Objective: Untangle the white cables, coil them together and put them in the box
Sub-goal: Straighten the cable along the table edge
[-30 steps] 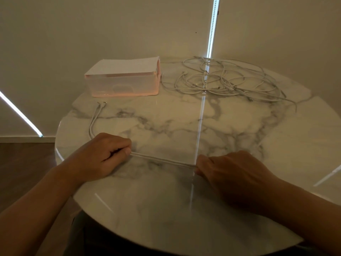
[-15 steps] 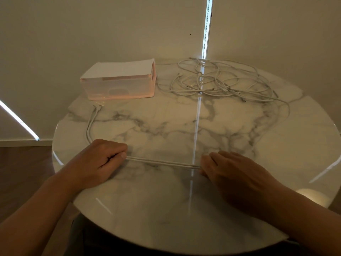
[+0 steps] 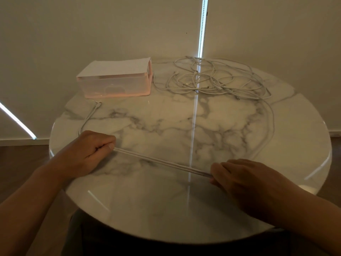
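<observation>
Two or three white cables (image 3: 162, 162) run side by side, stretched straight across the near part of the round marble table (image 3: 166, 209). My left hand (image 3: 90, 154) is closed on their left part, and their plug ends (image 3: 97, 104) trail up toward the box. My right hand (image 3: 245, 180) pinches the same cables at the right, fingers curled over them. A loose tangle of white cables (image 3: 212, 78) lies at the far right of the table, with one strand (image 3: 270, 126) curving down toward my right hand. The translucent pink box (image 3: 114, 84) stands at the far left, a white sheet lying on top.
The table stands close to a beige wall with a bright vertical light strip (image 3: 202, 26). Dark wood floor (image 3: 22, 163) shows to the left and right below the table's edge.
My right hand has slid to the right and nearer along the cables, so the stretched length between my hands is longer. My left hand has kept its grip in place.
</observation>
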`<state>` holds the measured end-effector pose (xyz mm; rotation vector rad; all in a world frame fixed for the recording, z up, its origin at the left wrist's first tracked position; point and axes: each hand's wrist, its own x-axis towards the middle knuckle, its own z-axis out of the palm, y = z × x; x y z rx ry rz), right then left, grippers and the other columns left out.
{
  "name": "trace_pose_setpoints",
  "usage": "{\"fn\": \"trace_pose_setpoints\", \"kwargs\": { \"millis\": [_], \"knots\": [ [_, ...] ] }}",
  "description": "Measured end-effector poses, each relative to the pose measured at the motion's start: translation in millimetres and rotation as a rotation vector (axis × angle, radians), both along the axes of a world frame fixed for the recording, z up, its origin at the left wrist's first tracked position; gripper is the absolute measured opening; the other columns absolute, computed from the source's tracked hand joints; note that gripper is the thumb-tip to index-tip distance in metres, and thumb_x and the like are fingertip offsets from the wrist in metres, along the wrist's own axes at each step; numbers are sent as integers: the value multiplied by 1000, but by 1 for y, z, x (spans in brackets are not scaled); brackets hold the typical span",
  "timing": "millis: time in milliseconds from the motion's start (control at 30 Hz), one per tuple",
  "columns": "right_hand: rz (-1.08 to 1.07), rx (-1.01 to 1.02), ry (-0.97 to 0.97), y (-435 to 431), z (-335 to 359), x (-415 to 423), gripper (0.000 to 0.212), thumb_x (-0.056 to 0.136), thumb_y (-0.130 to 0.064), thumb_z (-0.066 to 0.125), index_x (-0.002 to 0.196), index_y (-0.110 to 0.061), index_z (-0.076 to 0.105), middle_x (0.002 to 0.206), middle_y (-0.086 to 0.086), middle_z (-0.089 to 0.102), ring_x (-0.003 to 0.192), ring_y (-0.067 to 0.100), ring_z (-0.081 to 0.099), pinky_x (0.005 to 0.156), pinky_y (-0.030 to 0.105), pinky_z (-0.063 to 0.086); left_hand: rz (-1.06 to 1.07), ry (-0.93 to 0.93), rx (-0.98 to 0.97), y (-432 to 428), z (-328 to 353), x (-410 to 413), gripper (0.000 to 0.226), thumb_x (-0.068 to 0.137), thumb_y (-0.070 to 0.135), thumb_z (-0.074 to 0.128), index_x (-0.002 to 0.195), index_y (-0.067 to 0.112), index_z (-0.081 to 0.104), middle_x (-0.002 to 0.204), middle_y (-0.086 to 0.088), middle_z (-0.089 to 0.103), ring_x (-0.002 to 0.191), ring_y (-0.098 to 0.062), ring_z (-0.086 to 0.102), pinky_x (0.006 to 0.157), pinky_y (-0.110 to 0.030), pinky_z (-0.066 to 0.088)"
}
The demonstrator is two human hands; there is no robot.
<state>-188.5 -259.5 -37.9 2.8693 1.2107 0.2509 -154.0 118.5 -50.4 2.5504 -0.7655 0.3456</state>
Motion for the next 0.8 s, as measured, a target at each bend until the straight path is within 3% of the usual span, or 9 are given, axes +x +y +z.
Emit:
{"fn": "trace_pose_setpoints", "kwargs": {
  "millis": [100,133,233,300,433,667,800],
  "knots": [
    [9,53,184,0,8,-1,29,91,-58,1,84,-36,19,73,-12,43,67,11,53,59,26,37,2,-38,-28,1,13,2,40,94,29,40,59,10,41,50,4,36,46,-13,36,50,-27,30],
    [12,131,218,1,11,-1,34,90,-62,0,82,-34,19,72,-12,44,65,10,53,59,27,38,6,-53,-34,2,18,2,41,93,29,40,59,8,40,49,3,35,46,-14,36,50,-27,30],
    [-45,350,384,6,25,2,40,93,-60,19,76,-29,38,57,-6,52,55,12,54,53,24,41,1,-86,-67,6,27,3,39,93,27,41,58,10,39,49,3,32,46,-13,34,49,-28,29],
    [-24,400,384,7,26,5,39,95,-56,25,74,-28,42,58,-8,56,54,11,55,52,23,41,-7,-89,-60,11,29,3,40,94,27,41,58,10,39,50,2,33,46,-14,34,50,-28,29],
    [-73,264,287,12,17,6,44,87,-65,7,80,-36,38,63,-8,51,56,11,50,56,26,41,2,-67,-36,21,22,3,40,93,29,41,58,11,38,50,1,33,46,-14,35,50,-27,30],
    [-162,86,228,5,10,5,37,89,-59,5,80,-35,32,71,-6,49,66,12,54,63,30,45,102,-19,-30,49,4,2,42,91,34,40,57,9,41,49,1,39,48,-12,39,51,-25,31],
    [-130,4,183,1,7,9,42,87,-56,1,92,-34,37,78,-7,55,68,11,55,63,25,46,110,13,40,48,-6,0,38,93,37,39,62,18,46,57,4,47,55,-11,47,56,-27,37]
  ]
}}
